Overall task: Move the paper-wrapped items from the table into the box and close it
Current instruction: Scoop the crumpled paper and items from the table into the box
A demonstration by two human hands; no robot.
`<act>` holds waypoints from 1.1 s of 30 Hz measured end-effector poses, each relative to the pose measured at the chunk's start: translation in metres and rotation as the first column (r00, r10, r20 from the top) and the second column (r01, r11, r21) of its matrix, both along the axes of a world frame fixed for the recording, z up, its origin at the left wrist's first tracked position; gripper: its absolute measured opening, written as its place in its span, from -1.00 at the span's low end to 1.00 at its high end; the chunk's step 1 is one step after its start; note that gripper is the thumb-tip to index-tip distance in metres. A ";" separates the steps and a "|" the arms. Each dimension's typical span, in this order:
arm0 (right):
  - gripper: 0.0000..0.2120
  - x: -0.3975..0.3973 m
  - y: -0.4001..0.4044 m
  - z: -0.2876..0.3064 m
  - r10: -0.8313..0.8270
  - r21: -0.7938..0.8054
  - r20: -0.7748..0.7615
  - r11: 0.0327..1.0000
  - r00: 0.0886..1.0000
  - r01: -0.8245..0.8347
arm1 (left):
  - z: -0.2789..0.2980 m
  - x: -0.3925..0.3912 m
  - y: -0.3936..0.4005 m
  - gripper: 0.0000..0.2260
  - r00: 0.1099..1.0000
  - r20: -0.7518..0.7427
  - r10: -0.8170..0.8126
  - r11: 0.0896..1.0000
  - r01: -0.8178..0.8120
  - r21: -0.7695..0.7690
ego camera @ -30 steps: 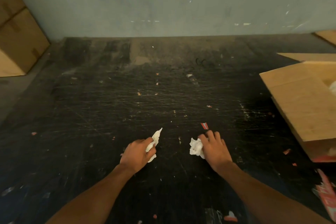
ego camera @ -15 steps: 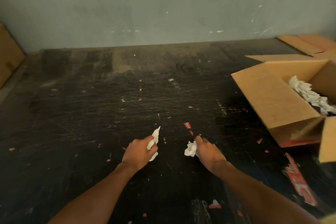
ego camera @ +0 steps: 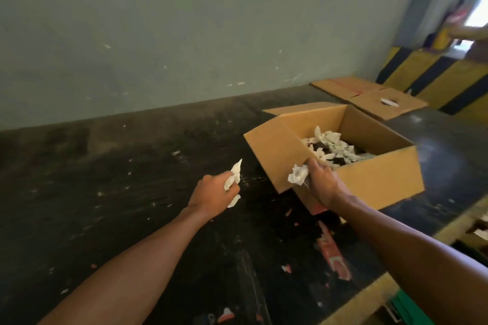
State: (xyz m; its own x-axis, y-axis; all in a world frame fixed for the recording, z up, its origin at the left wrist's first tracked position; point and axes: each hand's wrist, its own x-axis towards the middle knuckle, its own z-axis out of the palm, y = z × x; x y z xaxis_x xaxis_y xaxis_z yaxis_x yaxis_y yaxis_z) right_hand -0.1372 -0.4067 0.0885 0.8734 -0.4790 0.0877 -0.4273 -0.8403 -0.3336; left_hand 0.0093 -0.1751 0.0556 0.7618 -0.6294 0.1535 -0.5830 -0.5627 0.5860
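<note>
An open cardboard box [ego camera: 377, 179] stands on the dark table [ego camera: 105, 192] at the right, with several white paper-wrapped items [ego camera: 335, 149] inside. My right hand [ego camera: 323, 185] is at the box's near left corner, closed around a crumpled white paper-wrapped item [ego camera: 298, 178]. My left hand [ego camera: 214, 194] hovers over the table left of the box, gripping another white paper-wrapped item [ego camera: 233, 179] whose twisted end sticks up.
A flat cardboard piece [ego camera: 369, 99] lies behind the box. A red label strip [ego camera: 334, 256] and small scraps litter the table near me. A yellow-and-black barrier [ego camera: 435, 74] stands at the far right. The grey wall [ego camera: 184, 34] bounds the table's far edge.
The view has swung right, bringing the box fully into sight. Both hands lifted off the table with their wrapped items; the right one has reached the box's corner.
</note>
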 end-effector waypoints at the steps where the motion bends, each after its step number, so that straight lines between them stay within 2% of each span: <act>1: -0.83 -0.009 -0.018 0.007 -0.017 -0.001 0.015 1.000 1.000 0.017 | 0.009 -0.006 -0.021 -0.82 1.000 0.013 -0.009 1.000 0.009 -0.001; 7: -0.93 -0.064 -0.129 0.040 -0.033 -0.031 0.043 0.999 0.999 0.034 | 0.050 -0.051 -0.151 -0.81 0.997 0.061 -0.039 0.999 0.038 0.017; 14: -0.89 -0.077 -0.220 0.051 -0.017 0.010 0.101 1.000 0.995 0.017 | 0.066 -0.079 -0.250 -0.77 0.996 0.078 -0.048 0.999 0.049 -0.010; 18: -0.93 -0.058 -0.255 0.040 -0.016 0.073 0.087 0.997 0.996 0.009 | 0.064 -0.068 -0.290 -0.77 0.997 0.067 -0.044 0.999 0.042 0.027; 24: -0.91 -0.003 -0.304 0.031 0.021 0.055 -0.027 0.998 0.999 -0.019 | 0.050 -0.028 -0.344 -0.76 0.999 0.022 -0.041 0.998 0.040 0.053; 28: -0.75 0.042 -0.335 0.025 0.045 0.091 -0.136 0.995 0.990 -0.033 | 0.036 0.008 -0.382 -0.78 0.998 -0.036 -0.047 0.988 0.052 0.148; 33: -0.68 0.089 -0.366 0.015 0.097 0.126 -0.205 0.989 0.974 -0.072 | 0.017 0.044 -0.416 -0.84 0.995 -0.095 -0.027 0.962 0.051 0.267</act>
State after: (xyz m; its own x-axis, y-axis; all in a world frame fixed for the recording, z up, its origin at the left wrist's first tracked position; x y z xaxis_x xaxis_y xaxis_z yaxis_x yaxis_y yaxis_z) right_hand -0.0484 -0.7722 0.1032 0.9038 -0.3991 -0.1543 -0.4278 -0.8366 -0.3421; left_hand 0.0534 -0.5907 0.0723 0.7387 -0.6675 -0.0931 -0.5598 -0.6846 0.4669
